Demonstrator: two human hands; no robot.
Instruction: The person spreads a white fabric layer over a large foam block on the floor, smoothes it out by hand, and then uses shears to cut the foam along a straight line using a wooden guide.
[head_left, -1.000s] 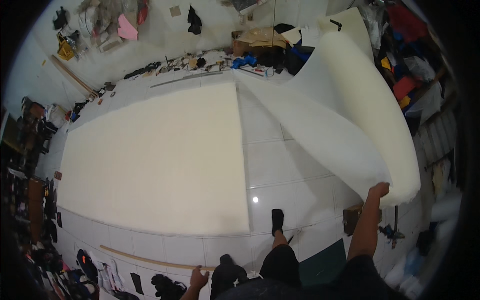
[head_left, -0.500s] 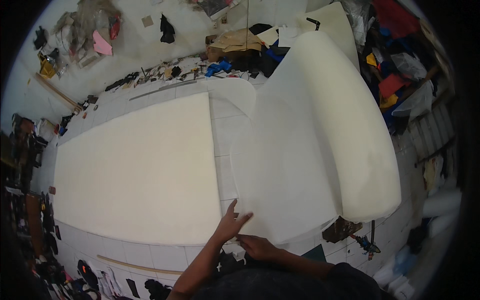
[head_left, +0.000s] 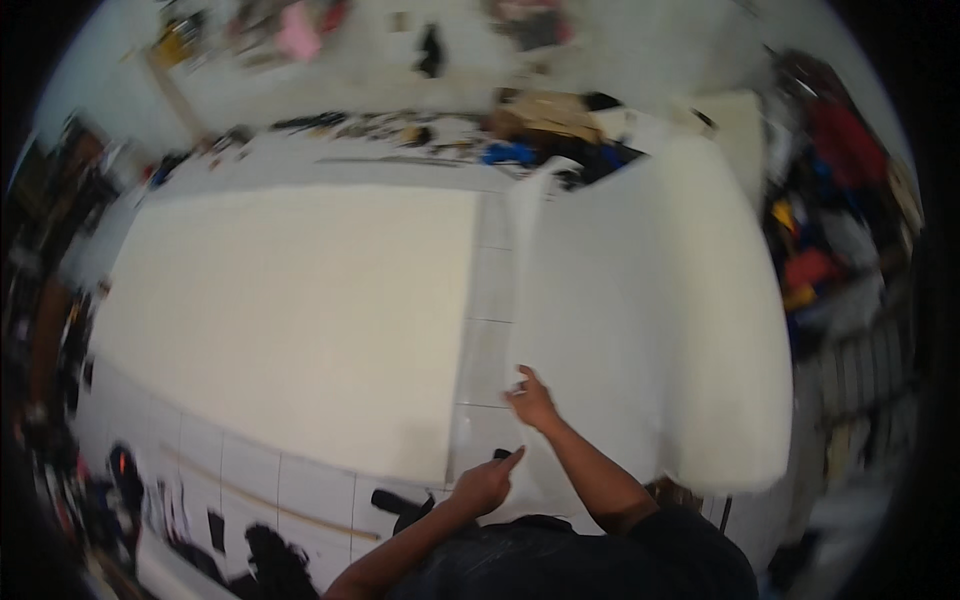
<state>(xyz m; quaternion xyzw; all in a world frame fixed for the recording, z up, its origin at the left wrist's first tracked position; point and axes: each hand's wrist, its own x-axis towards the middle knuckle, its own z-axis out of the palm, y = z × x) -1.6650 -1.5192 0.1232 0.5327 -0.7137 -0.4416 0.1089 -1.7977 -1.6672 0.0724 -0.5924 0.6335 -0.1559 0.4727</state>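
Observation:
A thin whitish sheet [head_left: 600, 270] spreads from a thick cream foam roll [head_left: 730, 320] on the right. My right hand [head_left: 533, 400] is at the sheet's left edge, its fingers closed around that edge. Nearer to me, my left hand [head_left: 485, 485] is closed at the same edge, close to the near corner, thumb pointing up and right. Blur partly hides the fingertips. A large cream foam slab [head_left: 290, 320] lies flat to the left, apart from the sheet by a strip of tiled floor [head_left: 490, 345].
Scraps and tools [head_left: 400, 130] line the wall at the back, beside brown cardboard [head_left: 550, 115]. Heaped coloured materials [head_left: 820, 240] stand at the right. A long wooden strip [head_left: 290, 510] and dark items [head_left: 275, 560] lie on the near-left floor.
My right hand has moved forward along the sheet's edge, now farther from me than the left. My left hand has drawn back and closed. The sheet's far-left edge has lifted, and the view has shifted.

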